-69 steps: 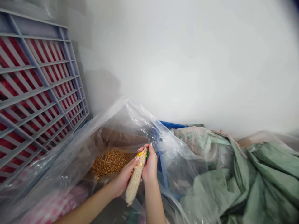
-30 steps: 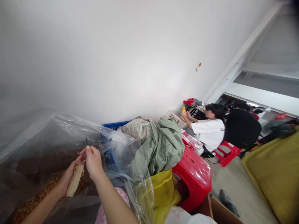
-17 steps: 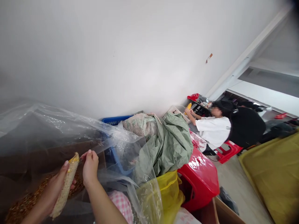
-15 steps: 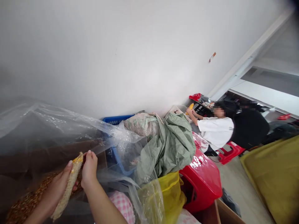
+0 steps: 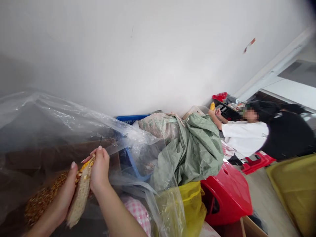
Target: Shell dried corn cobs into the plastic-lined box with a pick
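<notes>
A corn cob, mostly stripped pale, keeps some yellow kernels near its upper end. My left hand is closed around it from the left, thumb along its side. My right hand is closed against the cob's upper right side, by the remaining kernels; some of its fingers are hidden behind the cob. Below and to the left lies a heap of loose corn kernels inside a clear plastic bag.
A blue basket holds sacks, with a green sack draped over it. To the right are a yellow mesh bag and a red plastic stool. Farther off, a seated person in a white shirt holds a corn cob.
My right hand has come onto the cob's upper part, where it was slightly apart before. The view has shifted, so the surroundings sit farther right.
</notes>
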Demonstrator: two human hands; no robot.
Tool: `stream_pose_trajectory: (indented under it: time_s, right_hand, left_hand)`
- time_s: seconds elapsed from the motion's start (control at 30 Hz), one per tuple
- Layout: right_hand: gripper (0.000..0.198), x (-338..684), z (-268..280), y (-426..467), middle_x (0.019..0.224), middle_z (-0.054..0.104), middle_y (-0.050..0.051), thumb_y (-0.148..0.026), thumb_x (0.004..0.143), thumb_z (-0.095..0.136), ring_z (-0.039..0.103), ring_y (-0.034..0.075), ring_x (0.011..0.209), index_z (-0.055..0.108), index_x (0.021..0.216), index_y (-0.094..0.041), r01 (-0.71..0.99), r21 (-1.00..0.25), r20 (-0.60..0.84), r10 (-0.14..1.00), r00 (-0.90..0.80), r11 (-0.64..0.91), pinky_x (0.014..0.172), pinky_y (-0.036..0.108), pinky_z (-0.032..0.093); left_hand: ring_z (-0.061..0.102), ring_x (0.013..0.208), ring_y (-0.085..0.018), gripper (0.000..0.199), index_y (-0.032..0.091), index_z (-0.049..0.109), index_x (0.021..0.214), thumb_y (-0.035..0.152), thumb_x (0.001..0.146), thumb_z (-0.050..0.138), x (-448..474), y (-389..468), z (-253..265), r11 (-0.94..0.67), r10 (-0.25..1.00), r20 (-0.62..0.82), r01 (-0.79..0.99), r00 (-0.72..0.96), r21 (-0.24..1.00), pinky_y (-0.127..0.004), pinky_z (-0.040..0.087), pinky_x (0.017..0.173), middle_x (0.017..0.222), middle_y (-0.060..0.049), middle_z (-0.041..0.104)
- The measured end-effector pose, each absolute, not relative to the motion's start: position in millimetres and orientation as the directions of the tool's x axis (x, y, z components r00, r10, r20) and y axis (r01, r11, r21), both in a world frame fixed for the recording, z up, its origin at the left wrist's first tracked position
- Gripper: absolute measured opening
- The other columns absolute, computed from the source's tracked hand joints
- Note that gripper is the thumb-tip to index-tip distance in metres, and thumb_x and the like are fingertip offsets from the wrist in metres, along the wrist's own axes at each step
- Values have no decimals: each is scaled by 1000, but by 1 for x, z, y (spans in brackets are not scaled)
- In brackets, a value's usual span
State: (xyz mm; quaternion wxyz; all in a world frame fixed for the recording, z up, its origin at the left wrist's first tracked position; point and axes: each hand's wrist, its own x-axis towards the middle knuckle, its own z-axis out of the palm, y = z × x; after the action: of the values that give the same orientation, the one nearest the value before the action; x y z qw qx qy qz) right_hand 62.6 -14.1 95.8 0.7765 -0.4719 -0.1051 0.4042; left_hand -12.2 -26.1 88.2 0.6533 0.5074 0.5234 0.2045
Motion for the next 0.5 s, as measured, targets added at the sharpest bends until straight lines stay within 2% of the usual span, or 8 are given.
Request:
stream_pose_trajectory:
  time_s: [0.03,0.1,0.2,0.27,0.37,0.5]
  right_hand:
    - [27,64,98,-16,39,35,-8,-33,84,34,36,7,32,45,64,-19,-510,-829,-197,736,648,228,38,17,29]
    - [27,66,100,-20,41,38,-7,-34,83,37,37,7,35,46,64,-18,-484,-845,-175,740,649,225,40,17,31]
    - [28,69,98,-24,45,40,-6,-37,82,38,37,6,39,47,63,-17,-463,-860,-195,700,687,214,42,17,31]
    - [29,69,95,-25,45,39,-7,-37,82,37,37,6,39,47,63,-17,-441,-873,-207,657,725,211,42,17,31]
    - [30,67,90,-26,44,38,-8,-38,83,35,38,6,39,45,63,-18,-392,-901,-204,616,761,187,42,17,32]
    - [30,63,85,-28,44,39,-9,-41,83,34,40,6,38,43,65,-18,-354,-923,-205,585,784,152,43,18,33]
  left_hand:
    - [59,53,-17,66,20,52,108,70,71,31,-11,-29,95,506,739,-537,191,406,841,-27,47,48,64,0,67]
    - [59,54,-15,64,23,45,118,65,70,43,-7,-33,102,548,709,-536,119,458,828,-26,46,48,76,1,68]
    - [62,69,-20,63,18,49,117,60,70,48,-3,-37,97,434,788,-433,105,437,895,-28,48,54,91,-5,67]
    - [60,87,-23,59,15,56,109,59,71,46,-1,-37,86,314,851,-327,101,410,944,-31,48,71,99,-8,65]
    - [52,106,-23,54,15,60,103,57,75,42,0,-36,70,189,887,-209,89,412,978,-33,35,95,109,-9,62]
    - [51,108,-22,52,13,59,104,54,77,40,-1,-37,62,168,893,-166,32,418,985,-34,33,97,111,-10,60]
